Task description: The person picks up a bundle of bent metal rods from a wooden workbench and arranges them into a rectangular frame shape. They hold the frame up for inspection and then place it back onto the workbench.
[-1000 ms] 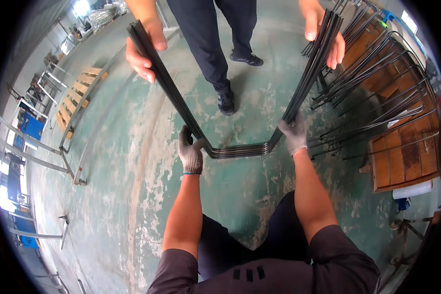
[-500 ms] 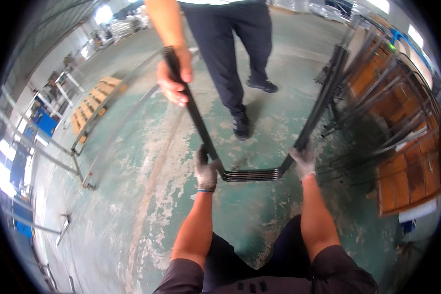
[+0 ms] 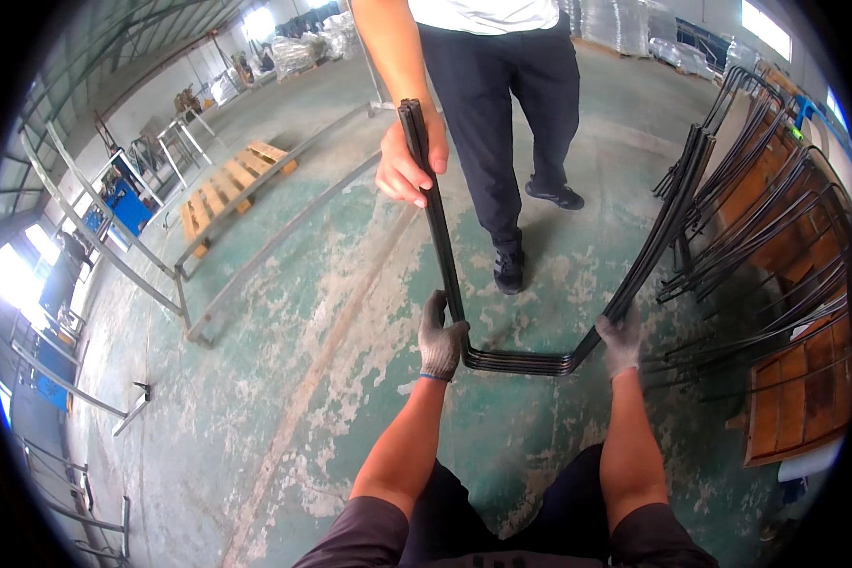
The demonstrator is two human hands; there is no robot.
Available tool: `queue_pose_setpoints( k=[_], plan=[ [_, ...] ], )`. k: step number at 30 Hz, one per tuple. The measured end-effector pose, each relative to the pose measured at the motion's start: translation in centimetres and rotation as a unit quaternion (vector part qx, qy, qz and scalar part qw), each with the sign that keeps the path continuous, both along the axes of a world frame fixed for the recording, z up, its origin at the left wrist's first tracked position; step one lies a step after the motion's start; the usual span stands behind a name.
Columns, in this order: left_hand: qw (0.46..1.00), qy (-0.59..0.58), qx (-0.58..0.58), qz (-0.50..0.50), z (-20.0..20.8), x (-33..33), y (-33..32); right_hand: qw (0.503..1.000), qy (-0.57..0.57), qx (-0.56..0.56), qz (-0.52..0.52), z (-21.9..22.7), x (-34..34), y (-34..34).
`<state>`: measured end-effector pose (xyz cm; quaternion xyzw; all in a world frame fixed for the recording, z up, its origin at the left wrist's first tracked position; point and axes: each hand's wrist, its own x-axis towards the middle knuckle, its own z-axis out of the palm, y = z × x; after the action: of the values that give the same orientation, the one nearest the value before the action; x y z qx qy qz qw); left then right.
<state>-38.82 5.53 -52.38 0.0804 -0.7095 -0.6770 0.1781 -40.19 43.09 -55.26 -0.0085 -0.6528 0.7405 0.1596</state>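
A bundle of several nested black U-shaped metal bars (image 3: 521, 363) hangs before me, its bend toward me and its two legs reaching up and away. My left hand (image 3: 440, 341), in a grey-white work glove, grips the bundle at the left corner of the bend, thumb upward. Around the lower part of the right leg my gloved right hand (image 3: 620, 343) is closed; some of its fingers are hidden behind the bars. A co-worker's bare hand (image 3: 409, 159) holds the left leg near its upper end.
The co-worker (image 3: 502, 123) stands facing me in dark trousers. At right, many bent black bars (image 3: 776, 227) lean against brown wooden panels (image 3: 795, 407). Left of me are a wooden pallet (image 3: 232, 189) and grey metal frames (image 3: 185, 284) on the worn green floor (image 3: 227, 407).
The whole view has shifted, so everything sits farther right and mostly lower. The left leg's upper end and the co-worker's hand have come slightly inward. My hands keep their grip on the bars.
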Motion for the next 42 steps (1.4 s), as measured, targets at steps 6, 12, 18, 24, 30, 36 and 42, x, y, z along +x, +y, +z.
queue_pose_setpoints(
  k=[6, 12, 18, 24, 30, 36, 42],
  plan=[
    [0.999, 0.025, 0.034, -0.008, -0.5, -0.3, -0.4, 1.000, -0.009, -0.013, 0.008, 0.4, 0.0, -0.5],
    [0.999, 0.004, 0.045, -0.020, -0.9, 0.2, -0.4, 1.000, 0.016, 0.011, -0.014, -0.5, -0.1, -0.1],
    [0.999, 0.005, 0.051, -0.010, -0.9, 0.9, -0.4, 1.000, 0.008, -0.007, -0.006, 1.1, 0.4, -1.0],
    [0.998, 0.011, 0.057, -0.014, -1.2, 1.0, -0.4, 1.000, -0.009, -0.008, -0.007, 1.7, 0.7, -1.1],
    [0.998, -0.002, 0.054, -0.024, -0.6, 1.6, -0.1, 0.998, -0.009, -0.067, 0.013, 1.5, 0.8, -1.3],
    [0.998, -0.002, 0.068, -0.016, -0.7, 2.3, -0.1, 0.998, -0.021, -0.058, -0.033, 2.1, 1.1, -1.6],
    [0.998, -0.021, 0.054, -0.009, -1.0, 2.8, -0.1, 0.996, -0.027, -0.026, -0.087, 1.7, 0.6, -0.9]
  ],
)
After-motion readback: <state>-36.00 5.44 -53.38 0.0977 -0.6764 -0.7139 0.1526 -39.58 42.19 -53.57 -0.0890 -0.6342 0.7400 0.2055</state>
